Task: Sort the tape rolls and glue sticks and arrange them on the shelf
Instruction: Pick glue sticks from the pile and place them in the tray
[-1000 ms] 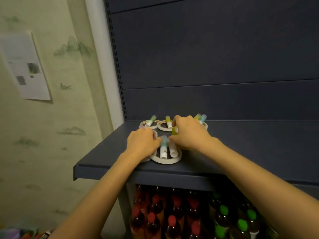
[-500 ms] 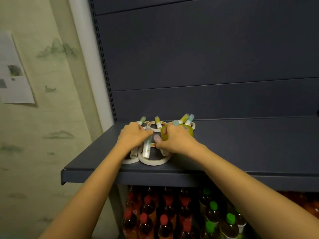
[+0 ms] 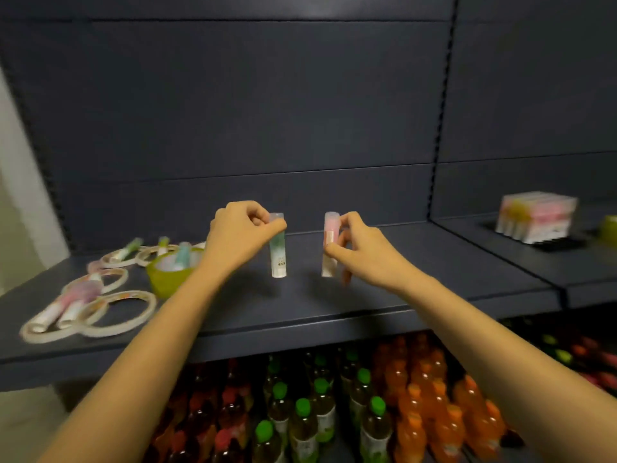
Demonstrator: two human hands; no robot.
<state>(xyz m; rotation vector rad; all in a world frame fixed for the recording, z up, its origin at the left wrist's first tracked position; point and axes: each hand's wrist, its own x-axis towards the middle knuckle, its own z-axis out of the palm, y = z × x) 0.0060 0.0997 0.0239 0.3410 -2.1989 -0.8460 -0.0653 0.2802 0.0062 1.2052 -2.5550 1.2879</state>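
Far left on the shelf (image 3: pixel 334 305): flat white tape rolls (image 3: pixel 117 312) in a loose cluster, with glue sticks lying across them (image 3: pixel 71 304). It's blurred, so I'm not counting. Just right of those is a wide green tape roll (image 3: pixel 170 277) with a stick poking out of its core. I'd call that pile not yet sorted.

Left hand (image 3: pixel 238 237): thumb and fingers pinch the cap end of a green glue stick (image 3: pixel 277 250). The stick is upright, long axis vertical, base down at the shelf deck. I can't tell if the base touches.

A small gap, then a pink glue stick (image 3: pixel 330 243), also upright and parallel to the green one. The right hand (image 3: pixel 364 252) pinches it around the middle from the right side.

Both sticks are over bare mid-shelf, well apart from the pile. Each hangs straight under its own hand, so I judge the next move is straight down and let go. The bases are narrow, so they could tip. The left hand is nearer the pile for the next grab.

Far right, in the next bay: a pastel boxed pack (image 3: pixel 534 215). Below the shelf: bottles (image 3: pixel 334 412).
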